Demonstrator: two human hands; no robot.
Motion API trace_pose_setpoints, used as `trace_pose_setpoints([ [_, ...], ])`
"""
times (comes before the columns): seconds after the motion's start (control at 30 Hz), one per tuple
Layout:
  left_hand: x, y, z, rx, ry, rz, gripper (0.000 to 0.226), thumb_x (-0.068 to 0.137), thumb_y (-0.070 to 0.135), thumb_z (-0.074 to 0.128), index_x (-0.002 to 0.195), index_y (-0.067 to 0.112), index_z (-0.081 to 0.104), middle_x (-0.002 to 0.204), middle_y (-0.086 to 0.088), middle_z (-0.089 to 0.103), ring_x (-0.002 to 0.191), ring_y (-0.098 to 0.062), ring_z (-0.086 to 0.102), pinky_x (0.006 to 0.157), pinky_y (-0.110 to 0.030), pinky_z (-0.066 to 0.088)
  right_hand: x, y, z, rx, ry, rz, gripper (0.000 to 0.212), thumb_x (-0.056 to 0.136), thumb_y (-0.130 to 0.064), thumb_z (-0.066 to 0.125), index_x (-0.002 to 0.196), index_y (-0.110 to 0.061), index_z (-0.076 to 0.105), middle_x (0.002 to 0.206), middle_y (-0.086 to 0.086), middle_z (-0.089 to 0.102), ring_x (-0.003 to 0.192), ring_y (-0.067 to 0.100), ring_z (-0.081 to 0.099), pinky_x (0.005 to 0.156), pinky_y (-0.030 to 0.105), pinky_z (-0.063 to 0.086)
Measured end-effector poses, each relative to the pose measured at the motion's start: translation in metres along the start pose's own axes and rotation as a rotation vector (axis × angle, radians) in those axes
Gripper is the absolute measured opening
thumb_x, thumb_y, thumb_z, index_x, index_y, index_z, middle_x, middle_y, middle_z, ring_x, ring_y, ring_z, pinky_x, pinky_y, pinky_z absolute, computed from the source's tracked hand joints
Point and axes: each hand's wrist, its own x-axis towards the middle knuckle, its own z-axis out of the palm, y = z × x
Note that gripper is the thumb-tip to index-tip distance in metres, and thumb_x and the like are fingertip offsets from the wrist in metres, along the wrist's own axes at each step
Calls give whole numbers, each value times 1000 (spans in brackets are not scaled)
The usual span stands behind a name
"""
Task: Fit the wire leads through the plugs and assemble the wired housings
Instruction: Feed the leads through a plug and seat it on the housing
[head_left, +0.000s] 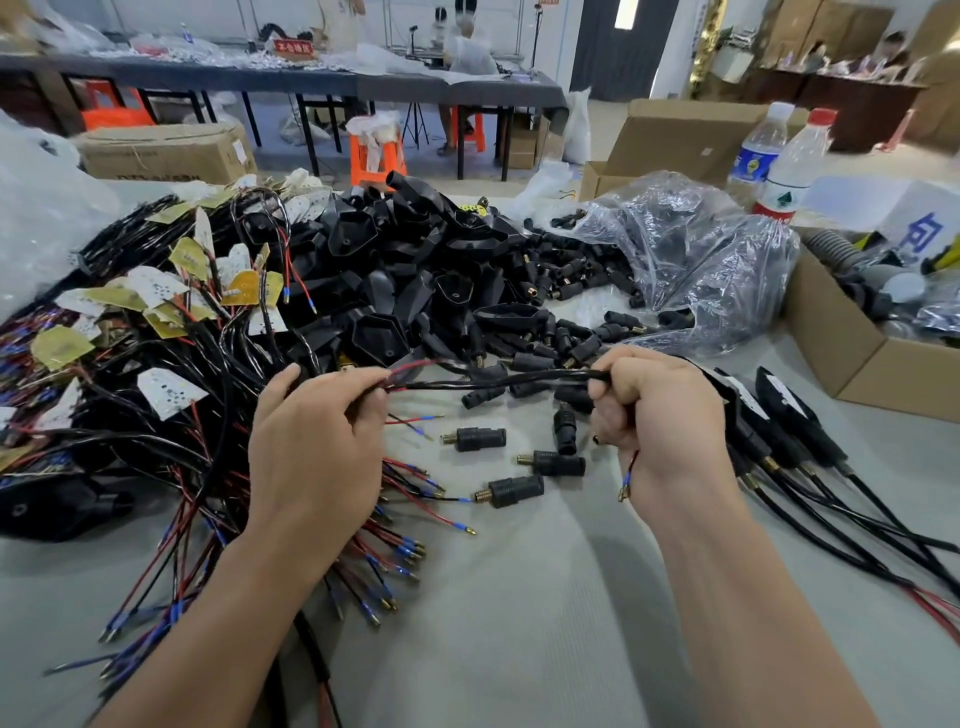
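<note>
Left hand (311, 447) pinched the red and black lead ends of the black sheathed cable (498, 382), fingers curled. Right hand (660, 415) fisted round its other stretch (maybe a plug inside, hidden). Cable spanned between them, above loose black ribbed plastic plugs (514, 491) on the grey cloth table (519, 597).

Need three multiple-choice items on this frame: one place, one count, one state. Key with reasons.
1. The clear bag of plugs lies where, relative to the housing pile? A left B right C on top
2. Water bottles at right rear? A one B four C two
3. The right hand? A grips the black cable B lies flat C rests on a box

1B, the bag lies right of the pile. 2C, two stand side by side. 3A, its fingers curl round the cable.
</note>
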Motion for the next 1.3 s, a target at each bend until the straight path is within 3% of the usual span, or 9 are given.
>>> trace_pose_setpoints([
  [0.17,1,1,-1,-33,-43,-179,25,105,22,54,114,24,77,48,10,53,53,-8,50,82,-44,50,-5,-1,4,-97,-101,-14,17,39,-5,36,39,-16,49,50,1,34,43,12,22,55,27,9],
  [0.27,3,3,-1,-46,-59,-235,27,104,21,51,110,27,76,52,8,60,52,-6,51,76,-36,44,-7,0,8,-124,-125,-61,14,42,-5,38,39,-16,47,45,-4,30,39,9,23,41,15,16],
  [0.47,6,-3,-5,-57,-48,-235,32,105,23,50,131,26,68,65,13,66,53,0,50,56,-27,34,9,4,-16,157,194,67,16,64,-3,41,52,-14,42,45,-2,29,40,16,20,49,29,21],
  [0.7,-5,9,0,61,-224,153,18,90,44,74,101,32,81,85,13,77,88,-9,69,120,-39,26,4,14,-3,529,-29,261,14,60,-4,34,57,-14,43,47,-1,23,38,14,14,46,28,14],
  [0.83,-7,10,-4,100,-259,224,27,68,30,95,92,35,83,75,12,77,82,-15,63,100,-32,37,3,21,7,401,-40,320,12,59,-5,36,59,-12,45,48,-1,25,36,13,14,46,27,10],
  [1.0,-1,0,-9,178,-13,304,15,87,13,79,83,27,83,87,10,79,84,-16,71,90,-41,36,3,22,8,337,-34,305,12,61,-3,36,62,-10,47,49,1,27,37,13,15,49,29,8],
  [1.07,2,0,-7,217,-95,230,4,87,26,80,85,28,83,92,8,80,90,-19,71,96,-43,36,2,24,8,325,-46,303,13,62,-3,35,62,-10,47,48,1,27,37,13,14,49,29,7],
  [1.17,-2,2,0,244,-260,82,44,92,70,55,94,36,82,99,14,79,98,-8,69,107,-39,30,1,27,8,297,-74,319,19,70,-1,32,62,-9,47,49,2,27,37,14,15,51,30,8],
  [1.3,-3,5,-2,-209,-153,-66,56,96,74,35,108,39,77,75,24,72,81,14,62,95,-32,42,0,27,11,77,-140,306,20,69,1,35,58,-9,48,48,4,30,38,14,17,48,27,9],
])
